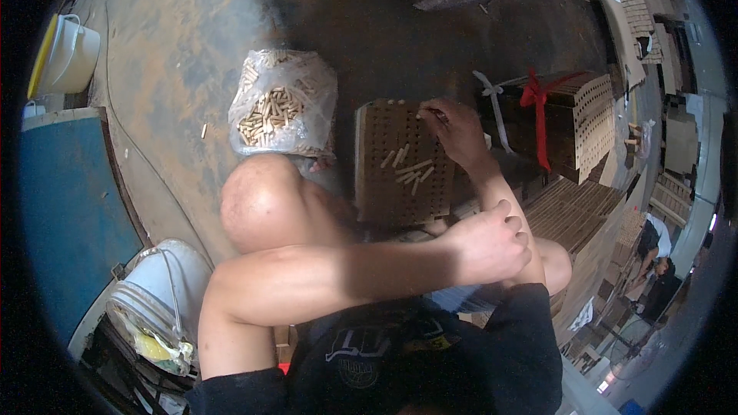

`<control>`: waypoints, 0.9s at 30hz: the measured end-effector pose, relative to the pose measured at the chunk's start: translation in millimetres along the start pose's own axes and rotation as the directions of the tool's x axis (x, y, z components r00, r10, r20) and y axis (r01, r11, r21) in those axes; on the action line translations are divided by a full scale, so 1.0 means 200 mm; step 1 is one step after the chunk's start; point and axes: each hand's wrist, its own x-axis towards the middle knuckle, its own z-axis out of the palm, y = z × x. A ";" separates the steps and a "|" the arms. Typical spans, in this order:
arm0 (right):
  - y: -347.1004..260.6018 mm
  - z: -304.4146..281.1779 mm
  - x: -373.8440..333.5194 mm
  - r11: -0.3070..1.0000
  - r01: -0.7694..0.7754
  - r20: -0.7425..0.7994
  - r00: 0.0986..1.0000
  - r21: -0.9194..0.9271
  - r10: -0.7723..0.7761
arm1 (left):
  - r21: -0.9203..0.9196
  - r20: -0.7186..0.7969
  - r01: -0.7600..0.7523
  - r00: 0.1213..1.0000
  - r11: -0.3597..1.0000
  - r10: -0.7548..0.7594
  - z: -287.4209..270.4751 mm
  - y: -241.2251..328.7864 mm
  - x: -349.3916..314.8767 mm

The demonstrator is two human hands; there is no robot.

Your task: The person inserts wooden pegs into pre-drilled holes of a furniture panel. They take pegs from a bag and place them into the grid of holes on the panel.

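A clear plastic bag [283, 104] of short wooden dowels is sitting on the floor [177, 54] at far left, just beside a perforated wooden board [400, 165] that is carrying a few loose dowels [409, 169]. The left hand [492, 244] is resting loosely curled over the right forearm, its grip grasping nothing. Further right, the right hand [453, 129] is pinching a dowel at the board's far edge, near a stack of boards [576, 119] tied with red ribbon.
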 end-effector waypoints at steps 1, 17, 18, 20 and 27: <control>0.02 0.03 0.04 0.971 0.017 -0.005 1.000 0.237 -0.016 | 0.020 0.007 0.008 1.000 1.000 -0.008 0.00 0.01 0.02; -0.25 0.02 0.17 0.829 0.247 0.347 0.935 -0.501 -0.069 | 0.101 -0.135 0.034 0.991 0.994 -0.020 -0.01 0.01 0.00; -0.28 0.00 0.15 0.830 0.253 0.348 0.934 -0.497 -0.077 | 0.072 -0.145 0.016 0.989 0.997 -0.005 -0.01 0.01 0.01; -0.31 -0.06 0.07 0.933 0.204 0.165 0.973 -0.295 -0.160 | 0.046 -0.158 0.001 0.987 0.999 0.006 -0.04 0.02 0.01; -0.35 0.10 -0.12 0.841 0.478 0.405 0.842 -0.254 -0.356 | 0.112 -0.122 0.017 0.992 0.994 -0.003 -0.01 0.02 0.00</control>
